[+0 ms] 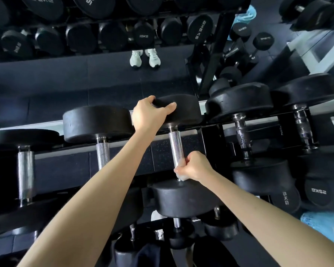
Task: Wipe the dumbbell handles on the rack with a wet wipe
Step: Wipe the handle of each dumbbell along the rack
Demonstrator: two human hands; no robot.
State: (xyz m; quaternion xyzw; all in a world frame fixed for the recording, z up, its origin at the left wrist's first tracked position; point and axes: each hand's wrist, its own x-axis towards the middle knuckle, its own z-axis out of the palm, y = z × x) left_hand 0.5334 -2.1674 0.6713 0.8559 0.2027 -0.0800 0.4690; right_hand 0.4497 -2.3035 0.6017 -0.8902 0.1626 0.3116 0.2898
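Wipe (178, 175) mostly hidden inside right hand (194, 166).

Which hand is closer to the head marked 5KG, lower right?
Right. The right hand grips the handle through the wet wipe, up-left of the 5KG head; the left hand holds the far head, farther up and left.

White sneakers (145, 58) stand on dark floor matting (66, 78), and a pale blue mesh bundle (325, 225) lies lower right.
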